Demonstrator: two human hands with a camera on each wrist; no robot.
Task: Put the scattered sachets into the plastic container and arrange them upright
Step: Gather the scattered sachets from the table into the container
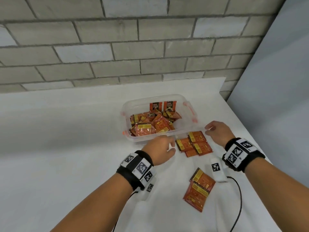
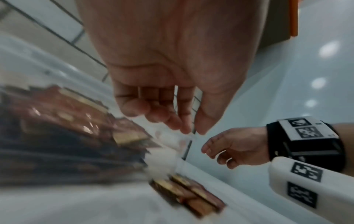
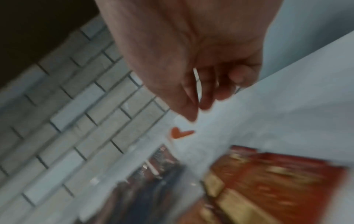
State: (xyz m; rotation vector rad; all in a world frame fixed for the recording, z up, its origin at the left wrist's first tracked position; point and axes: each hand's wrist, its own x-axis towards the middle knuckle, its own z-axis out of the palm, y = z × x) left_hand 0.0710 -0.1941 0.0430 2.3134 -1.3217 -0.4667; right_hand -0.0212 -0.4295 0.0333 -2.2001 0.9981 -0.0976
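Note:
The clear plastic container (image 1: 147,140) stands on the white counter, holding a loose pile of orange sachets (image 1: 150,124) and two upright sachets (image 1: 163,106) against its far wall. Several scattered sachets (image 1: 194,144) lie flat just right of its near corner, blurred in the wrist views (image 2: 187,195) (image 3: 277,181). Two more sachets (image 1: 199,186) lie nearer me. My left hand (image 1: 170,146) (image 2: 189,130) hovers at the left edge of the cluster, fingers loosely curled and holding nothing. My right hand (image 1: 210,129) (image 3: 199,109) hovers at the cluster's far right, also holding nothing.
A grey brick wall (image 1: 117,56) runs behind the counter (image 1: 66,148). A pale panel (image 1: 275,81) bounds the right side, and the counter's right edge passes close to my right wrist. Orange clips (image 1: 192,113) sit on the container's right rim. Black cables (image 1: 239,198) trail from both wristbands.

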